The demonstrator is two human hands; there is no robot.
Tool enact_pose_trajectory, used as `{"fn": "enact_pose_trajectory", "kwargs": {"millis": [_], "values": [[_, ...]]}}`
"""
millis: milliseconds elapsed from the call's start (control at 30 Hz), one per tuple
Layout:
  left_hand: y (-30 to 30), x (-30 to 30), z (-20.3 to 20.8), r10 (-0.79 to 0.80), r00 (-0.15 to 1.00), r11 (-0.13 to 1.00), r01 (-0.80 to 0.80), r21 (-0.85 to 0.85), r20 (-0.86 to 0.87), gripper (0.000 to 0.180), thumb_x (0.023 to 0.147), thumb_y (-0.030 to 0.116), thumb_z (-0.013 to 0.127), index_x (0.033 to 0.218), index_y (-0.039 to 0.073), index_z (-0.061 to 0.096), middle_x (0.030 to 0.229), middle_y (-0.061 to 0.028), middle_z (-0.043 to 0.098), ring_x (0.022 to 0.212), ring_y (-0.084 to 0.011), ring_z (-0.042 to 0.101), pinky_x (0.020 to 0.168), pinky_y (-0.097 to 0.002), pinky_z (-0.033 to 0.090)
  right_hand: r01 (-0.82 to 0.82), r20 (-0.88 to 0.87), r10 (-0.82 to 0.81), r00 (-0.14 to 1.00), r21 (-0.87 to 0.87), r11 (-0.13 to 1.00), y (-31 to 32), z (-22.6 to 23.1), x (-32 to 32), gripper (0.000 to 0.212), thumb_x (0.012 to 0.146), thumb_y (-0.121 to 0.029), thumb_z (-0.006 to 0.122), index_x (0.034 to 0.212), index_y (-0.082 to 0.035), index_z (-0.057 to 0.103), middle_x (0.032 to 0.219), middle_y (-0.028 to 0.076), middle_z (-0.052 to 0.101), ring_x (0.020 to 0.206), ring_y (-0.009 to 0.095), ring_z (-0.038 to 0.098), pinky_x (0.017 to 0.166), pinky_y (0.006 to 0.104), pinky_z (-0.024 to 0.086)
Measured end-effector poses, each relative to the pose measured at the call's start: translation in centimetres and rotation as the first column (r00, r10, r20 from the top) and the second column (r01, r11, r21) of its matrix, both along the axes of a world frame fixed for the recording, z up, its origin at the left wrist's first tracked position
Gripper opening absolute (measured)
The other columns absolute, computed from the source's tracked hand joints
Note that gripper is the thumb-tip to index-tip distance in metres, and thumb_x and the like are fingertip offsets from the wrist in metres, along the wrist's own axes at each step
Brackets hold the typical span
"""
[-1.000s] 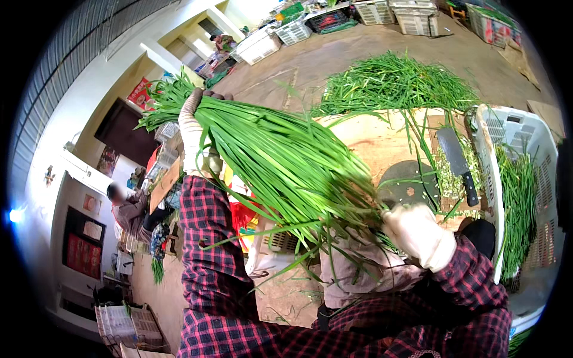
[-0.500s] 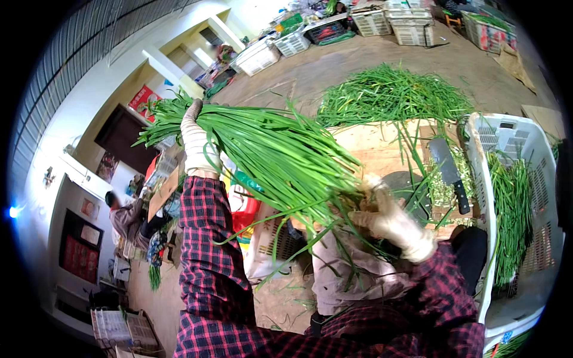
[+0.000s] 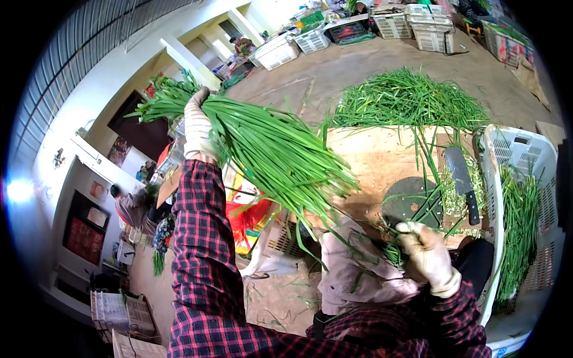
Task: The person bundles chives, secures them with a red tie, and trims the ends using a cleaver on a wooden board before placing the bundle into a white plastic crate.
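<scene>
A large bunch of garlic chives [image 3: 280, 152] hangs slantwise in front of me, its narrow end at the upper left and its loose ends toward my lap. My left hand [image 3: 198, 125], in a pale glove with dark fingertips, is closed around that bunch near its upper end. Lower right, my gloved right hand [image 3: 425, 253] is curled shut over my lap, apart from the bunch. Loose chive leaves [image 3: 391, 253] poke out beside its fingers. A grey cloth [image 3: 358, 280] covers my lap, with leaf scraps on it.
A wooden board [image 3: 364, 149] bears a dark round disc [image 3: 412, 200], a cleaver [image 3: 459, 173] and cut scraps. Behind it lies a heap of chives [image 3: 412, 101]. A white crate [image 3: 490, 197] with chives stands at right. Another person [image 3: 134, 209] sits at far left.
My right hand has drawn away from the bunch's lower ends, down and to the right, and its fingers have curled. The left hand still holds the bunch.
</scene>
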State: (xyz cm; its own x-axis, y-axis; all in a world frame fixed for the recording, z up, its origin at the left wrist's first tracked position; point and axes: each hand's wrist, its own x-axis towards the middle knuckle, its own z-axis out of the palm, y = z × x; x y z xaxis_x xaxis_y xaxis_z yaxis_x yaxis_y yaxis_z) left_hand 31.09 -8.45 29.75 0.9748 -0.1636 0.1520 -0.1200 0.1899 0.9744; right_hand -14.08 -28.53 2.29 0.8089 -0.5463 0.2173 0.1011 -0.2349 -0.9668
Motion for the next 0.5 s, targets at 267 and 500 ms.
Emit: {"fn": "enact_pose_trajectory", "kwargs": {"millis": [267, 500], "values": [[-4.9, -4.4, -0.7, -0.145, 0.989, 0.967, 0.15, -0.206, 0.04, 0.023, 0.086, 0.025, 0.062, 0.095, 0.003, 0.061, 0.079, -0.0099, 0.064, 0.067, -0.0261, 0.062, 0.065, -0.0394, 0.054, -0.231, 0.448, 0.348, 0.823, -0.296, 0.927, -1.8, -0.7, 11.8, 0.032, 0.091, -0.013, 0.062, 0.12, -0.004, 0.059, 0.111, 0.009, 0.066, 0.095, 0.021, 0.063, 0.085, 0.0319, 0.05], [-4.7, -10.4, -0.2, -0.171, 0.984, 0.967, 0.179, -0.179, 0.055, 0.015, 0.086, 0.013, 0.065, 0.096, 0.003, 0.059, 0.085, -0.0073, 0.063, 0.075, -0.0224, 0.062, 0.068, -0.0356, 0.055, -0.542, 0.426, 0.41, 0.806, 0.254, 0.801, -1.3, 5.9, 8.2, 0.031, 0.095, -0.019, 0.059, 0.122, -0.003, 0.061, 0.114, 0.005, 0.065, 0.099, 0.014, 0.062, 0.086, 0.0264, 0.047]]}}
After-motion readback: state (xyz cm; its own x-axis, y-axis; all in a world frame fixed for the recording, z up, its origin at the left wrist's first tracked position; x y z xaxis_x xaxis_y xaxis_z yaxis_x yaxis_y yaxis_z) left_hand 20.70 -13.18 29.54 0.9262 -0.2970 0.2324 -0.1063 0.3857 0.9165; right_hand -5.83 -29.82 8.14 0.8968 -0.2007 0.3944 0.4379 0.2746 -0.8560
